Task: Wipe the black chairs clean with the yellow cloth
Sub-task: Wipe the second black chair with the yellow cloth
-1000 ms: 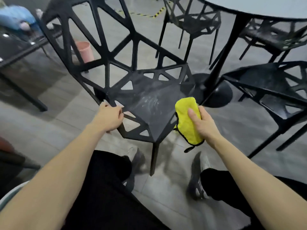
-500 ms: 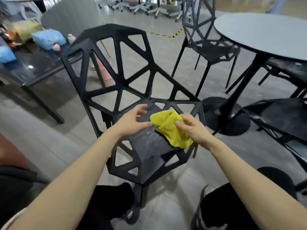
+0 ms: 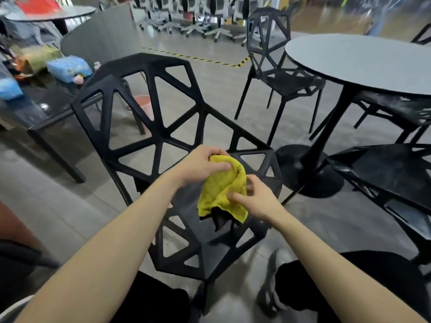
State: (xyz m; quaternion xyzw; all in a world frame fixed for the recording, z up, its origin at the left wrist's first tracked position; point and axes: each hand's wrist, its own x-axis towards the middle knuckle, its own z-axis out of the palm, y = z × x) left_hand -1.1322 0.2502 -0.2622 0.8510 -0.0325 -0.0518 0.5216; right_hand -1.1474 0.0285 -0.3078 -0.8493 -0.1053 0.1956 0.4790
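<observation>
Operator body, head view. Both forearms are bare from the lower frame edge to the wrists; no sleeves, gloves, watch or rings are visible. Left hand and right hand are uncovered. Legs are clad in black trousers, plain, without visible markings. One shoe is visible, grey-and-white in appearance; motion blur obscures its details.
</observation>
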